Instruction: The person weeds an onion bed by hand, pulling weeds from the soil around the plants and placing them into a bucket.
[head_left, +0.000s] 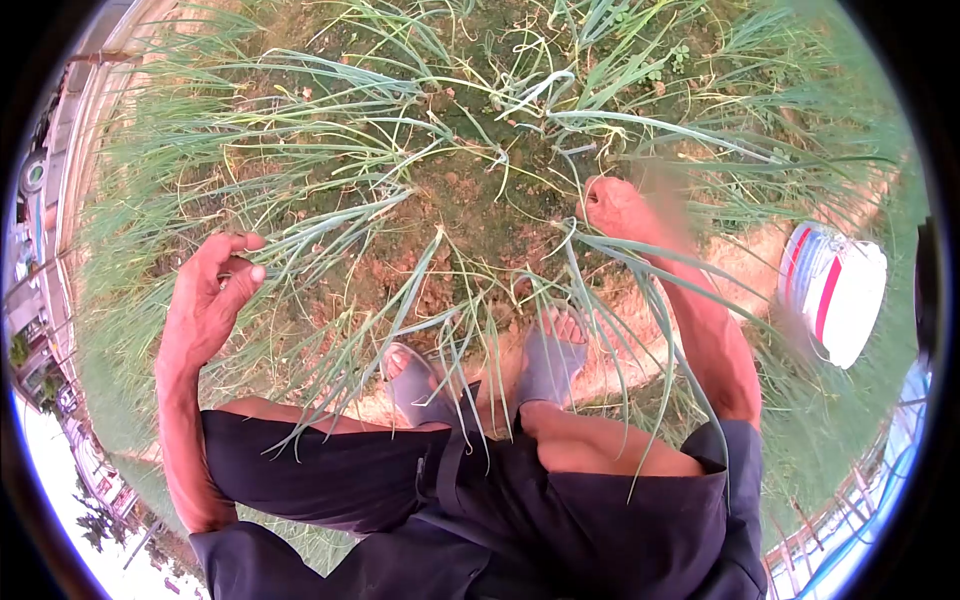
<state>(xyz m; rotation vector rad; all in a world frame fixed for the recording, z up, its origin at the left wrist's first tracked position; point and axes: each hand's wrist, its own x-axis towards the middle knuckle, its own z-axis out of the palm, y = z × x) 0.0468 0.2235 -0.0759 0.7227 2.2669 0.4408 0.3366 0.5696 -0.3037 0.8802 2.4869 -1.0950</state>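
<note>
Long, thin green onion plants [365, 210] grow in clumps from brown soil around me. At the left, my left hand [212, 298] is beside the leaf tips of one clump. Its fingers are loosely bent, with a gap to the thumb, and no held leaf shows. My right hand [620, 207] is low over the soil [460, 200] at the right, close to the plant bases. Those fingers are curled closed, and what they hold, if anything, is hidden. Blur softens the back of that hand.
A white bucket [855, 300] with a red stripe lies tilted in the greenery at the right. My feet in grey sandals [550, 368] stand on a bare soil strip between plants. Leaves hang over my knees. Blue netting [895, 470] and poles border the lower right.
</note>
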